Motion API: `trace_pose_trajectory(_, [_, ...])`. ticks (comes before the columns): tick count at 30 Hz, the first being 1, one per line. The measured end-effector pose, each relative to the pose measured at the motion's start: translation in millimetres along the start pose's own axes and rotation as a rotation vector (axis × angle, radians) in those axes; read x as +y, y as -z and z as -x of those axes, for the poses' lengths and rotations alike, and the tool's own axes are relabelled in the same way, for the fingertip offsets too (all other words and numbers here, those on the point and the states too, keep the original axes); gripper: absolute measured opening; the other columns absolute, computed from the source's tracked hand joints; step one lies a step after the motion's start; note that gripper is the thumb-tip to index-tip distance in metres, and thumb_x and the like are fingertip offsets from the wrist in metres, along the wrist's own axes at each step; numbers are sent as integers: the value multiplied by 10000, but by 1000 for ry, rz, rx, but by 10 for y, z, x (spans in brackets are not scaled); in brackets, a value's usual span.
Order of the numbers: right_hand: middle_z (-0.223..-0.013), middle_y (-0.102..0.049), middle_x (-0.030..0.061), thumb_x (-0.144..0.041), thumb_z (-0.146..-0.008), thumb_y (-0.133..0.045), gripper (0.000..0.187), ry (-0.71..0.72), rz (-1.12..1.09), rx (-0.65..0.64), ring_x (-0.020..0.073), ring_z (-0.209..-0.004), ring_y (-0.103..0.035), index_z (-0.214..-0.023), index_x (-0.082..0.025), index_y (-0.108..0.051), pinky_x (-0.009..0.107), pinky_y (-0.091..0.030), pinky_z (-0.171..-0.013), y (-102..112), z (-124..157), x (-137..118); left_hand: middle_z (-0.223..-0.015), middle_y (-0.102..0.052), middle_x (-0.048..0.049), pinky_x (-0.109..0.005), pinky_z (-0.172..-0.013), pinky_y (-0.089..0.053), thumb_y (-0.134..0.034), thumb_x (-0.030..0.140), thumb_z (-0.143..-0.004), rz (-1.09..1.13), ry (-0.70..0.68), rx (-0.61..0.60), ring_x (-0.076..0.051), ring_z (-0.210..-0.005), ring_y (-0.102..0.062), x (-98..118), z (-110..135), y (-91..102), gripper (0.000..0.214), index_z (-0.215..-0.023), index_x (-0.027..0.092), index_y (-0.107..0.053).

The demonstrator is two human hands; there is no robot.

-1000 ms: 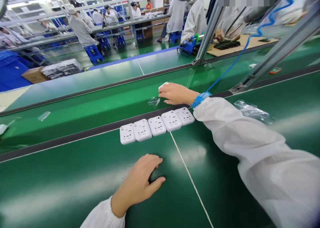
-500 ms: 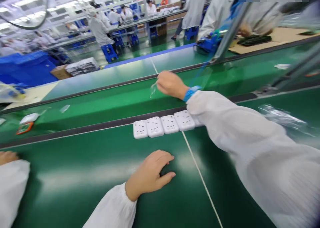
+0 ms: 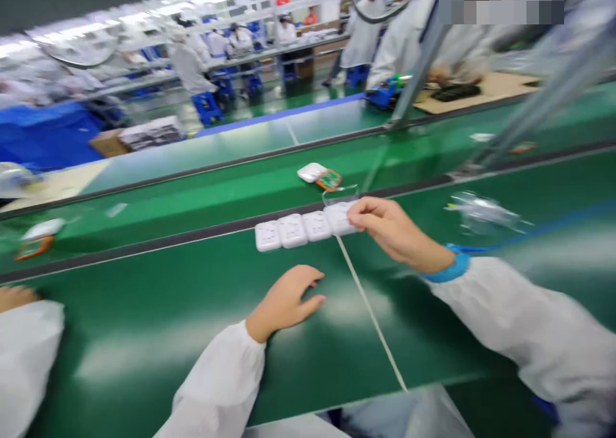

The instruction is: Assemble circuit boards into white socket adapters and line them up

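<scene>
The left hand (image 3: 283,303) lies nearest, palm down on the green desk (image 3: 144,335), its fingers (image 3: 308,288) spread wide and holding nothing. Just ahead of it, a row of white plug sockets (image 3: 293,231) lies flat along the far edge of this desk section, butted end to end against a dark rail (image 3: 192,236). Four show clearly. The right hand (image 3: 394,229) comes in from the right, a blue wrist strap (image 3: 450,265) on its wrist, and its fingers (image 3: 360,215) sit close together on the row's right end. Whether they grip that socket or only touch it, I cannot tell. Light fingertip contact at the end seems a sound way to keep so light a row square and flat, with the other hand kept clear. A pale seam (image 3: 370,310) crosses the desk below the row. Off to the right lies a clear plastic bag (image 3: 481,210). Past the rail sit a white plastic piece (image 3: 312,172) and a small orange-and-green card (image 3: 329,179). At the desk's left edge, a co-worker's sleeve (image 3: 29,342) shows. Farther off, people in white work along other benches, some beside blue stools (image 3: 206,108).
</scene>
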State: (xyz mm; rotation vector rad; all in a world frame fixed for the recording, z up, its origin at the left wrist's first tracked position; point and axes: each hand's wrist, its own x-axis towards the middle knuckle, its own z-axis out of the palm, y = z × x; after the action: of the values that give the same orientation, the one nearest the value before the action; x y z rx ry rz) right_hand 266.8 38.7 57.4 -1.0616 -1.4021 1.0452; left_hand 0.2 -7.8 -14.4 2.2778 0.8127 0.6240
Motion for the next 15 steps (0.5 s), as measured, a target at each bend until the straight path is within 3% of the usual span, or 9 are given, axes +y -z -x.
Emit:
trace_pose_trajectory(3, [-733, -576, 12, -393, -718, -781, 252, -299, -248, 81, 154, -671, -501, -680, -211, -611, 295, -402, -612, 303, 562, 258, -1190, -647, -99, -398, -952, -564, -594, 325, -973, -11, 15, -9, -202, -985, -659, -56, -36, 12, 316, -1266, 209, -574])
trace_pose_trajectory(7, [-741, -586, 15, -412, -717, -786, 275, -338, -191, 272, 156, -687, -523, -703, -213, -598, 292, -428, -634, 789, 883, 362, -1172, -651, -88, -403, -936, -580, -575, 358, -987, -60, -4, -10, -208, -981, -664, -94, -57, 25, 306, -1264, 228, -584])
trace_pose_trajectory(10, [-753, -615, 38, -475, -773, -677, 275, -245, 190, 453, 190, -695, -560, -741, -224, -569, 324, -454, -639, 1297, 862, 380, -1166, -654, -79, -398, -930, -582, -574, 360, -992, -78, -3, -15, -207, -986, -665, -87, -48, 28, 294, -1257, 235, -589])
trace_pose_trajectory(12, [-764, -619, 64, -456, -840, -580, 253, -158, 562, 565, 230, -737, -580, -741, -226, -545, 369, -471, -671, 1681, 831, 350, -1160, -655, -75, -399, -933, -580, -573, 362, -995, -75, -5, -21, -208, -992, -664, -105, -56, 26, 290, -1258, 240, -589])
trace_pose_trajectory(15, [-858, -626, 139, -338, -903, -559, 227, -5, 1097, 583, 316, -929, -591, -723, -201, -542, 478, -478, -822, 2067, 772, 269, -1158, -654, -76, -409, -950, -571, -572, 361, -997, -63, 7, -25, -208, -999, -659, -130, -78, 33, 290, -1259, 238, -588])
